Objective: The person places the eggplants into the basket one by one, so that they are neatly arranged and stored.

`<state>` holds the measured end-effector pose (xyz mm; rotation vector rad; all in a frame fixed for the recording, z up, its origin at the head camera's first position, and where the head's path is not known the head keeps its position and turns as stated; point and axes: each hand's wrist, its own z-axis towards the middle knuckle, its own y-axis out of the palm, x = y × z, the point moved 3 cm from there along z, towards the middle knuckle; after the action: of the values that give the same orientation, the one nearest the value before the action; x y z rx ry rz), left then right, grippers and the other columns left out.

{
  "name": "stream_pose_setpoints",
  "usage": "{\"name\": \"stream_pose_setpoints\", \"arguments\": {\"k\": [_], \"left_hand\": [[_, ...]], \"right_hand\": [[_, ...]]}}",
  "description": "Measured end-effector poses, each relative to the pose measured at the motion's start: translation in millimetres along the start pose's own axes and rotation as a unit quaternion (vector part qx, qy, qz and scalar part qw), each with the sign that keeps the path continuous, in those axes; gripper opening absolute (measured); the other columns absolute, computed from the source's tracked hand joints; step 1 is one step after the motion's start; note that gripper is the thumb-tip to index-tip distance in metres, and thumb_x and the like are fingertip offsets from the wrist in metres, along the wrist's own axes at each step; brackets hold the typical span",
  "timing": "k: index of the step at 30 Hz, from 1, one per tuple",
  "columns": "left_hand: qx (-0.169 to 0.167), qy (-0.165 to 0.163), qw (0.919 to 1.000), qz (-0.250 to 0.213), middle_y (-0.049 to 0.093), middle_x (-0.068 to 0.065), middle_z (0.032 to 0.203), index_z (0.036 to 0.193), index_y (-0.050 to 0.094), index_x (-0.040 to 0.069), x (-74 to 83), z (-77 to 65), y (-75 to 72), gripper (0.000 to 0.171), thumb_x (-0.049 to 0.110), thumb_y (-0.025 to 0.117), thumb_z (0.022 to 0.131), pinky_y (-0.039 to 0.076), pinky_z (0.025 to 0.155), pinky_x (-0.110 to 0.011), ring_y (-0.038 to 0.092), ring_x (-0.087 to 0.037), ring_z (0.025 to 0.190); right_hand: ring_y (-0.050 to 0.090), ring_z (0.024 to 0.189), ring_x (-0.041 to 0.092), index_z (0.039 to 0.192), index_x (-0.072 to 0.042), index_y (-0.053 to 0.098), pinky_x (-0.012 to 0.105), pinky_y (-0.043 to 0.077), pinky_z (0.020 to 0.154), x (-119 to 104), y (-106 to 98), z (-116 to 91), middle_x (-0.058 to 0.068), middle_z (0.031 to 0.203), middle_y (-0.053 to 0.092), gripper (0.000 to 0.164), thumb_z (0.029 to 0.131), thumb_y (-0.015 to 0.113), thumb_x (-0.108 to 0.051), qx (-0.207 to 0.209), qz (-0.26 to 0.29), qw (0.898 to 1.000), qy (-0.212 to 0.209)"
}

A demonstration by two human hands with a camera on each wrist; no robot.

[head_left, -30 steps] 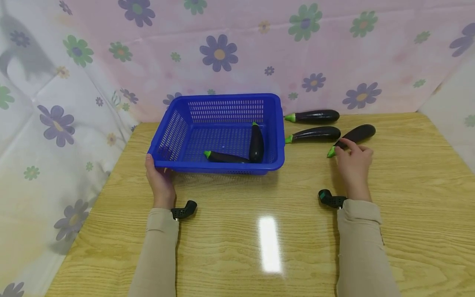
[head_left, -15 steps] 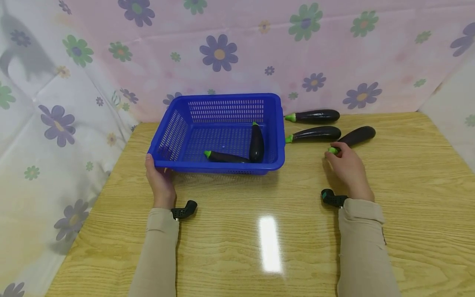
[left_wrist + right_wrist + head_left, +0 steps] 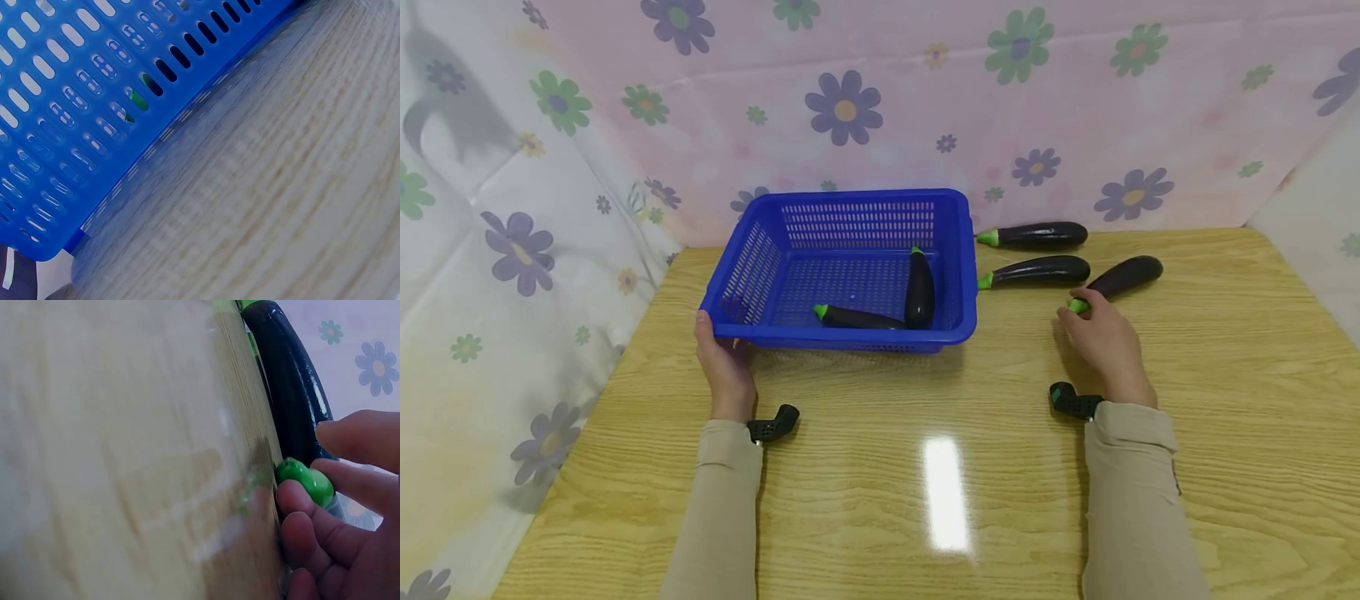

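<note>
My left hand [image 3: 726, 371] grips the near left corner of a blue plastic basket [image 3: 850, 336], thumb on the rim and fingers underneath. Two eggplants lie inside: one upright in view [image 3: 919, 292] by the right wall, another [image 3: 861, 319] along the near wall. To the right, my right hand [image 3: 1105, 346] has its fingers around the green stem of an eggplant [image 3: 1126, 275] lying slantwise on the table. In the right wrist view that stem [image 3: 319, 487] shows between the fingers. The left wrist view shows the slotted basket wall [image 3: 81, 94], the left fingers mostly out of sight.
Two more eggplants lie between basket and right hand, one behind [image 3: 1043, 235] and one in front [image 3: 1041, 271]. All rest on a wood-grain table [image 3: 865, 467]. A flowered cloth [image 3: 910, 100] hangs close behind the table's back edge.
My right hand has shifted slightly left along the slanting eggplant, from its neck to its stem, and then stays there. The left hand and basket have not moved.
</note>
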<state>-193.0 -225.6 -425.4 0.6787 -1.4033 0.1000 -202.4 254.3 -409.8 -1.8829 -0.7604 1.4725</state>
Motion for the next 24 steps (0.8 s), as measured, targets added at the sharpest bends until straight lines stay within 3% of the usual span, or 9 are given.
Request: {"name": "stream_pose_setpoints", "arguments": {"k": [10,17,24], "left_hand": [[-0.001,0.004,1.0,-0.005,0.052,-0.005,0.131,0.128,0.052,0.024,0.1,0.2,0.9,0.048,0.052,0.041,0.091,0.03,0.106,-0.04,0.045,-0.02,0.121],[0.004,-0.001,1.0,0.0,0.05,-0.003,0.132,0.129,0.05,0.025,1.3,-0.6,1.2,0.048,0.053,0.04,0.092,0.029,0.107,-0.04,0.044,-0.018,0.122],[0.003,-0.002,1.0,-0.001,0.051,-0.004,0.132,0.129,0.05,0.024,1.7,-0.9,1.0,0.048,0.053,0.04,0.092,0.029,0.107,-0.04,0.044,-0.019,0.121]], "right_hand": [[0.052,0.095,0.036,0.138,-0.006,0.037,0.045,0.04,0.073,-1.8,-2.5,-0.7,0.023,0.111,0.055,0.056,0.096,0.035,-0.043,0.006,-0.004,1.0,-0.009],[0.049,0.099,0.042,0.141,-0.004,0.032,0.048,0.04,0.074,-3.8,-3.4,-1.5,0.027,0.121,0.05,0.059,0.096,0.034,-0.043,-0.004,-0.028,1.0,-0.003],[0.058,0.082,0.032,0.14,-0.007,0.035,0.032,0.04,0.061,-1.1,-6.7,-4.1,0.02,0.102,0.061,0.055,0.095,0.037,-0.039,0.053,0.019,0.998,0.008]]}}
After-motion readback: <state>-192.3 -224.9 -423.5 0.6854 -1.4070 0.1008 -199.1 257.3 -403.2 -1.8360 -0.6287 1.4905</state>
